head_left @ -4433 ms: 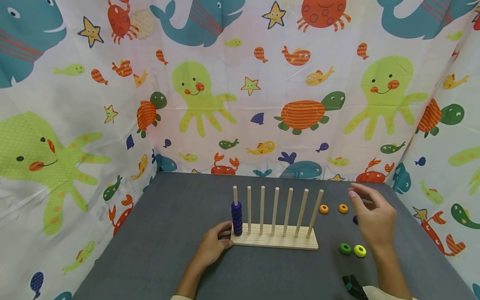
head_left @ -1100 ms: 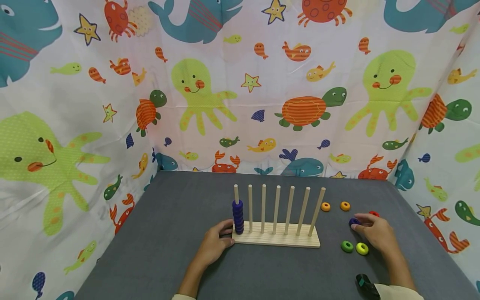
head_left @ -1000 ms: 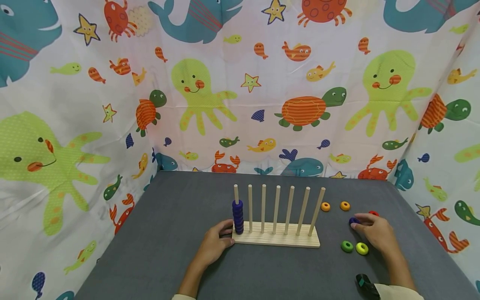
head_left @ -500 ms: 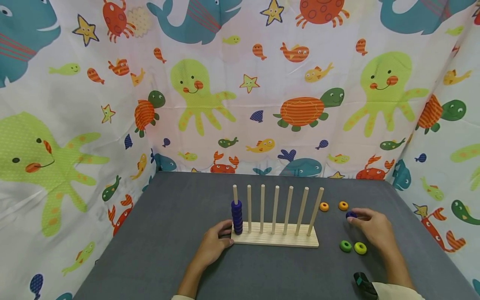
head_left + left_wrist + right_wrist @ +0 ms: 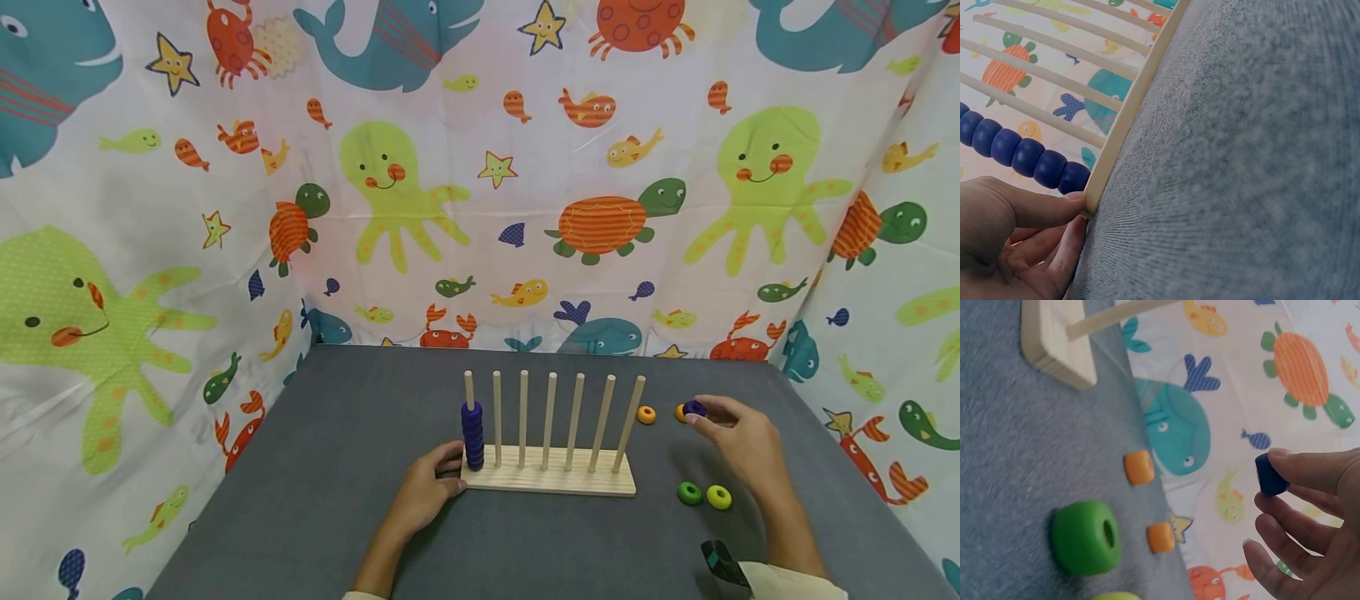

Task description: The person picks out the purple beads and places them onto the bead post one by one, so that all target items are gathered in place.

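A wooden peg rack (image 5: pixel 555 481) with several upright pegs stands on the grey table. Its leftmost peg carries a stack of dark blue beads (image 5: pixel 473 435), while the other pegs are bare. My left hand (image 5: pixel 425 490) pinches the left end of the base; in the left wrist view the thumb (image 5: pixel 1054 209) lies right beside the lowest bead. To the right of the rack, my right hand (image 5: pixel 752 440) pinches a single dark blue bead (image 5: pixel 1270 475) between thumb and fingertips. In the head view this bead is raised and partly overlaps an orange bead (image 5: pixel 679 413).
Another orange bead (image 5: pixel 646 415) lies just right of the rack. A green bead (image 5: pixel 689 493) and a yellow bead (image 5: pixel 718 497) sit closer to me, left of the right forearm. A sea-animal curtain (image 5: pixel 420 208) surrounds the table (image 5: pixel 360 400) at back and sides.
My right hand came down on the blue bead on the table, pinched it, and has lifted it up and slightly left. A red bead seen earlier is now hidden. My left hand stays put.
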A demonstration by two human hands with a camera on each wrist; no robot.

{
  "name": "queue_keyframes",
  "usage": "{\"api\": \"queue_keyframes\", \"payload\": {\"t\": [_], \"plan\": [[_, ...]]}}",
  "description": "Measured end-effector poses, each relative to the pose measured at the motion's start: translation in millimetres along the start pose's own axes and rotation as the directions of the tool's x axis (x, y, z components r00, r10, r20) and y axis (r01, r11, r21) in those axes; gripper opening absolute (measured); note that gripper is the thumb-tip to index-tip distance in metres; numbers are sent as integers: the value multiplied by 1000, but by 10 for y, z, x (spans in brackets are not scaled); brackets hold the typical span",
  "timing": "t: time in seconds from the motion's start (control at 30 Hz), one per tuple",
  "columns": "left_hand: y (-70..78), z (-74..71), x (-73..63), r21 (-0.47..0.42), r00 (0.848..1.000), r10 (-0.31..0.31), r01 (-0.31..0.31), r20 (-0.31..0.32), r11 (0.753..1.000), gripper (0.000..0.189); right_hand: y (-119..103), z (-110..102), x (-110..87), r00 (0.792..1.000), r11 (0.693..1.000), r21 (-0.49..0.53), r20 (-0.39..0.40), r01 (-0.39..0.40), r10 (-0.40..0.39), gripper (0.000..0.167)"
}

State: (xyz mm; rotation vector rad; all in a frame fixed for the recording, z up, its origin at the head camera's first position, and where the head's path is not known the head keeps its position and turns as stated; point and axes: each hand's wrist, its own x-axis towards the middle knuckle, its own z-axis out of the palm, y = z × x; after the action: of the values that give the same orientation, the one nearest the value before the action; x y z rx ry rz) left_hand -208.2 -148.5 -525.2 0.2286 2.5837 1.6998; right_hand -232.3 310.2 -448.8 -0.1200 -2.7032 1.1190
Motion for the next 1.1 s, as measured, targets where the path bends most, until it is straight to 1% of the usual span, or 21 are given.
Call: {"api": "queue_keyframes", "payload": {"t": [0.2, 0.37, 0.57, 0.67, 1.1], "plan": [[-7, -1, 1, 2, 1000, -3, 3, 0, 1000, 59, -162, -22, -25, 998, 999, -1, -44, 51, -51, 54], [-1, 1, 0, 9, 1000, -8, 8, -1, 1000, 59, -318, -38, -47, 991, 994, -11, -84, 106, -106, 54], [4, 0, -5, 13, 1000, 7, -7, 2, 1000, 59, -460, -30, -54, 983, 990, -6, -118, 142, -142, 55], [-1, 2, -7, 16, 1000, 13, -13, 2, 1000, 59, -520, -29, -57, 978, 986, -4, -131, 165, -164, 52], [2, 5, -16, 17, 1000, 4, -4, -9, 1000, 58, -769, -81, -78, 938, 956, 31, -204, 293, -281, 47]]}}
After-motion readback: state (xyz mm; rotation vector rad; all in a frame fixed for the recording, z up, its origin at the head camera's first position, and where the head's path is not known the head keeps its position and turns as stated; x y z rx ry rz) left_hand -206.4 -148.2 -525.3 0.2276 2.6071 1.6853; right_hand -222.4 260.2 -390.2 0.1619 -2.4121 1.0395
